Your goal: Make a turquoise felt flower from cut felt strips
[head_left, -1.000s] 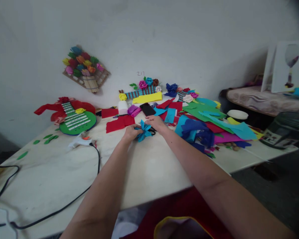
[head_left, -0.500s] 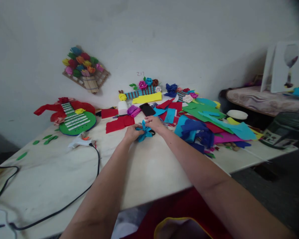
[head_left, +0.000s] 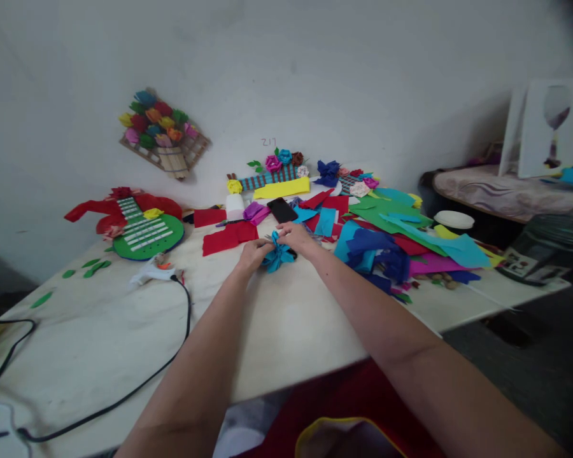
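A bright blue paper flower is between my two hands, low over the table. My left hand is closed on its left side, fingers pinched on the paper. From the upper right, my right hand pinches a petal at the flower's top. A dark looped piece, which looks like a scissors handle, shows just right of the flower; the rest of it is hidden. Beyond my right hand lies a black phone. Red paper pieces lie past my left hand.
A white glue gun with a black cord rests at left, near green paper leaves and a guitar-shaped craft. Colourful paper sheets and dark blue paper heap at right. A glass jar stands at the right edge.
The blue flower has turned slightly between my fingers and its petals look more bunched. The dark loop beside it shows less. Both hands have stayed almost in place.
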The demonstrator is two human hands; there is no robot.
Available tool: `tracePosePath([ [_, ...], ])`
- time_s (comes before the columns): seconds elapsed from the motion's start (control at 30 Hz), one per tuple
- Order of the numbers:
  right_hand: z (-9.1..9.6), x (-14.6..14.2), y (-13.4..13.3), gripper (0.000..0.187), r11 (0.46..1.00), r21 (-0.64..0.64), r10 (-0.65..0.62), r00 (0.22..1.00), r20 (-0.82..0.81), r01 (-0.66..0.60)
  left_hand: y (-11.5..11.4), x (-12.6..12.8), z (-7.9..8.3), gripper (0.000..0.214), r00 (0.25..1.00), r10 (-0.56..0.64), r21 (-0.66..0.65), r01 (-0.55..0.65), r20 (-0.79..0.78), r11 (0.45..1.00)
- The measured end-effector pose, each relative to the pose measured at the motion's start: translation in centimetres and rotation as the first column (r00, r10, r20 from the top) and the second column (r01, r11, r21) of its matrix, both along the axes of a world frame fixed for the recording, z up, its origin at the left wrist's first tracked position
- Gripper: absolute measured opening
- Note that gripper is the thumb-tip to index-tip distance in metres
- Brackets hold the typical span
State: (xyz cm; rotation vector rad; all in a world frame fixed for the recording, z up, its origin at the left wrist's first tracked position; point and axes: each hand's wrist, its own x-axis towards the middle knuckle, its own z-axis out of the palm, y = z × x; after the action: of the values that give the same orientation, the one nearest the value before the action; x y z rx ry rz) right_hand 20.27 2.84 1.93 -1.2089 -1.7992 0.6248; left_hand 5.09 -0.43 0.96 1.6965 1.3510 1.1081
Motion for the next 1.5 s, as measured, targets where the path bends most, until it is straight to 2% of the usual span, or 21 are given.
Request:
tracePosePath([
  [0.23,0.0,-0.1,-0.2,0.004,0.999,-0.023,0.038,0.998,-0.058,-0.04,-0.2,-0.1,0.0,0.025,1.0,0.009,-0.03,-0.009,0.003,1.0],
  [0.53,-0.1,-0.1,0.0,0.004,0.998,-0.034,0.055,0.997,-0.059,-0.057,-0.5,0.2,0.2,0.019,0.996,-0.001,-0.026,0.004,0.084,1.0],
  [0.83,0.2,0.0,-0.4,0.006,0.985,-0.012,0.171,0.984,-0.057,-0.172,-0.2,0.1,0.1,0.018,0.974,0.105,-0.103,-0.085,0.199,0.991],
  [0.93,0.3,0.1,-0.5,0.007,0.992,0.024,0.123,0.992,0.028,-0.124,-0.2,0.2,0.2,0.017,0.986,0.102,-0.064,-0.094,0.132,0.993],
  [1.07,0.6,0.2,-0.5,0.015,0.995,0.073,0.055,0.988,0.146,-0.066,-0.1,0.2,0.0,0.015,0.989,0.141,0.009,-0.141,-0.041,0.99],
  [1.17,0.8,0.2,-0.6,0.015,0.995,0.089,0.02,0.979,0.204,-0.039,0.1,0.3,0.0,0.019,0.963,0.192,0.068,-0.182,-0.19,0.981],
  [1.3,1.0,0.0,-0.8,0.013,0.993,0.107,-0.084,0.957,0.279,0.056,-0.1,0.7,0.4,0.024,0.902,0.232,0.141,-0.192,-0.364,0.971],
  [1.4,1.0,-0.2,-1.0,0.01,0.988,0.131,-0.115,0.943,0.312,0.077,-0.4,1.0,0.6,0.026,0.879,0.246,0.163,-0.195,-0.408,0.967],
  [1.5,1.1,-0.3,-1.2,0.007,0.986,0.156,-0.101,0.94,0.326,0.052,-0.3,1.0,0.5,0.024,0.898,0.235,0.172,-0.182,-0.373,0.968],
])
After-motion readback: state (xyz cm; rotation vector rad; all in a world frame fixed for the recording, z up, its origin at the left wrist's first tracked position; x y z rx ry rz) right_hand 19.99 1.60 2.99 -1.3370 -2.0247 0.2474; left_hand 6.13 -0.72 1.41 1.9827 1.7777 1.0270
